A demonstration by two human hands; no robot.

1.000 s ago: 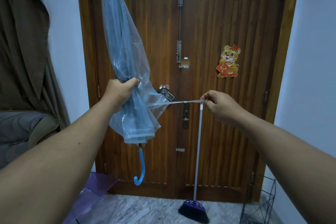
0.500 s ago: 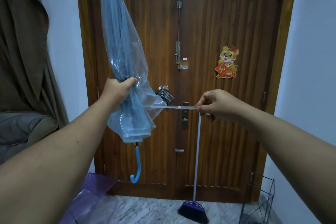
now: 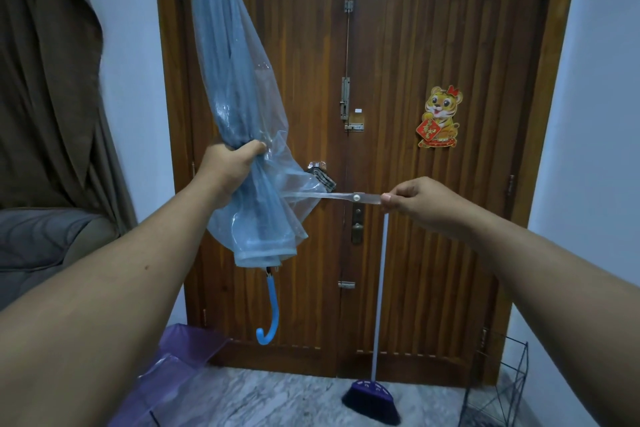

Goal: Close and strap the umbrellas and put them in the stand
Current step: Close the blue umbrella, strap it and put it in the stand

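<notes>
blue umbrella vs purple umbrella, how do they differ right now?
The blue umbrella is closed, held upright by the left hand; the purple umbrella lies on the floor, apparently open. The blue one's strap is pulled out by the right hand; the purple one is untouched. Both have see-through canopies.

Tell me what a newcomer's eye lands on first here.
First, the clear blue umbrella, held handle-down before the wooden door, gripped mid-canopy by the left hand. Next, its strap pulled taut sideways, pinched by the right hand. Then the tiger sticker, right of centre on the door.
</notes>
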